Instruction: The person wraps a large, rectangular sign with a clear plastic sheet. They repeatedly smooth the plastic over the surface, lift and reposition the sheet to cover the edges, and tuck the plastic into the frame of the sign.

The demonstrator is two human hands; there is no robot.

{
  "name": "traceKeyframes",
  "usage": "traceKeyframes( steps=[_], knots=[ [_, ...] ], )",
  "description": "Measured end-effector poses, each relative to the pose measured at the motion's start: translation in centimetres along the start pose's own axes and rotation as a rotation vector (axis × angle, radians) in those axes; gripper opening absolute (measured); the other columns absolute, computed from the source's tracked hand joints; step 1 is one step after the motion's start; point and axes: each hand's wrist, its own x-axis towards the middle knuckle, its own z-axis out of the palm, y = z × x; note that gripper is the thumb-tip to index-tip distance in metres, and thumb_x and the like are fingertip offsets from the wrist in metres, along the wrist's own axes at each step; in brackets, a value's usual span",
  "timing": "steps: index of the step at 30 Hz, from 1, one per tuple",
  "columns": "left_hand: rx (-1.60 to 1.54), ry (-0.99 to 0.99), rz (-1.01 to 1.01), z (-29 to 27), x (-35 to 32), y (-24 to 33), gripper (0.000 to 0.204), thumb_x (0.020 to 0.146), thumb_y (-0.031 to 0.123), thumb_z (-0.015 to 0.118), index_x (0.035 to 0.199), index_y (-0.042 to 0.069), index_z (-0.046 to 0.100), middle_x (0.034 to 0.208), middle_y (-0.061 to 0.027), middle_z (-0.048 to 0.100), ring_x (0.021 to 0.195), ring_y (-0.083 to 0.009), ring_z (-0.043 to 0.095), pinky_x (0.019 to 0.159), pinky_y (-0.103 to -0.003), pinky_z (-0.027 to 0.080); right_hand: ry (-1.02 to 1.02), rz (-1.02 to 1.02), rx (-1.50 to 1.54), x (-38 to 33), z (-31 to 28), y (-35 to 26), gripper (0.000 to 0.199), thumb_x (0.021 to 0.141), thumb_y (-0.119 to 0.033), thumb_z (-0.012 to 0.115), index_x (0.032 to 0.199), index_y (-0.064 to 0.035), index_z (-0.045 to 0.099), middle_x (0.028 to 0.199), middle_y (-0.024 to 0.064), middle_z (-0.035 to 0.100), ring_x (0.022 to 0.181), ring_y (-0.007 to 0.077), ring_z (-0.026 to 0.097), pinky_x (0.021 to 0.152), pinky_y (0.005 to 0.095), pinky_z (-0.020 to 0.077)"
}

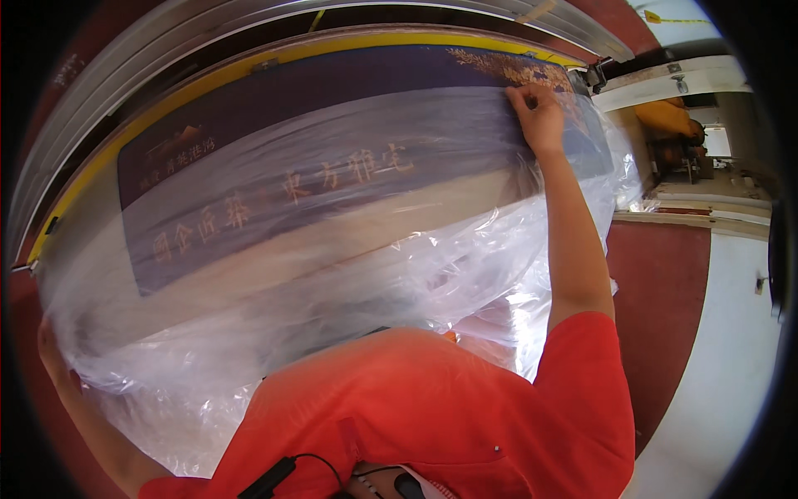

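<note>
A wide clear plastic film (465, 283) stretches across a long printed panel (332, 73), dark purple above and beige lower down, with gold lettering and a golden leaf pattern at its upper right. My right hand (542, 121) is at that upper right part, thumb and fingers pinched on the film's upper edge. At the far left, my left hand (50, 345) is by the film's side edge, its fingers closed on the film and partly hidden. Between my hands the film is drawn fairly smooth; toward my body it hangs in loose, shiny folds.
A yellow strip (349, 43) borders the panel's far edge, with silvery metal rails (208, 32) beyond it. At the right are a white frame (706, 77), an orange machine part (669, 118) and a red and pale floor (665, 274).
</note>
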Motion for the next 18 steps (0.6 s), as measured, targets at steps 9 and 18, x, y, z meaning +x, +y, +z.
traceKeyframes(
  steps=[9,18],
  knots=[
    [-0.642,0.124,-0.228,-5.7,3.8,-5.3,0.037,0.085,0.026,0.040,0.108,-0.002,0.048,0.103,-0.0099,0.052,0.095,-0.0194,0.049,0.084,-0.028,0.037,-0.078,0.089,0.533,1.3,-3.1,-2.4,0.017,0.078,-0.024,0.054,0.075,-0.0069,0.051,0.060,0.0020,0.047,0.054,0.0123,0.045,0.051,0.0252,0.0373],
    [0.208,0.522,-0.141,10.7,14.1,0.1,0.044,0.081,0.037,0.043,0.102,0.000,0.052,0.097,-0.0136,0.056,0.087,-0.0231,0.053,0.075,-0.033,0.040,0.022,0.126,0.143,4.6,1.1,3.0,0.030,0.079,-0.027,0.047,0.076,0.0020,0.053,0.068,0.0141,0.057,0.063,0.0237,0.056,0.058,0.0328,0.0416]
  ],
)
